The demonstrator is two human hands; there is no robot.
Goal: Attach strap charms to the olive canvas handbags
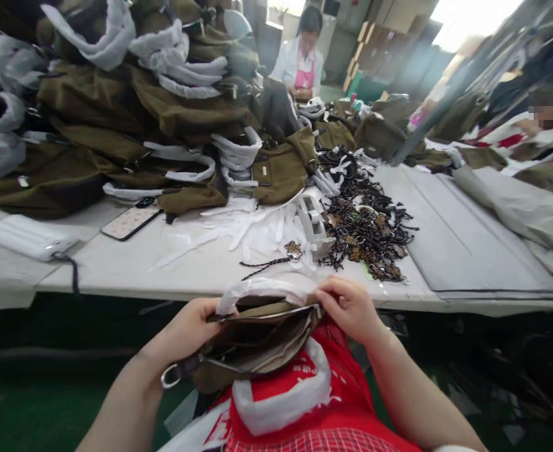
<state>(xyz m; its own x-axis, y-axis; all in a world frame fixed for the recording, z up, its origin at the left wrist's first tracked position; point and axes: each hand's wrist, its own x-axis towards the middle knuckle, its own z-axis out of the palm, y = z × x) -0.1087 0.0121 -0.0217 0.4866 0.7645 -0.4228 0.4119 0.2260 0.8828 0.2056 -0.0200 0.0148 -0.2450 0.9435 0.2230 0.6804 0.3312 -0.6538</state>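
An olive-brown handbag (262,342) rests on my lap with its zipped mouth gaping, so the pale lining and inner pockets show. Both of its handles are wrapped in white film; one handle (283,414) droops toward me, the other arches at the far side. My left hand (194,326) grips the bag's rim at the left end, fingers partly hidden behind it. At the right end of the zip, my right hand (346,307) pinches the bag's edge between thumb and fingers. A metal ring hangs at the bag's left corner.
Stacked olive bags (182,113) crowd the table's left and back. Nearer lie a phone (132,220), a white power bank (29,237), a tape dispenser (312,220), white strips and a heap of braided cords with charms (365,232). Grey sheets (474,232) lie right. A co-worker (299,59) sits opposite.
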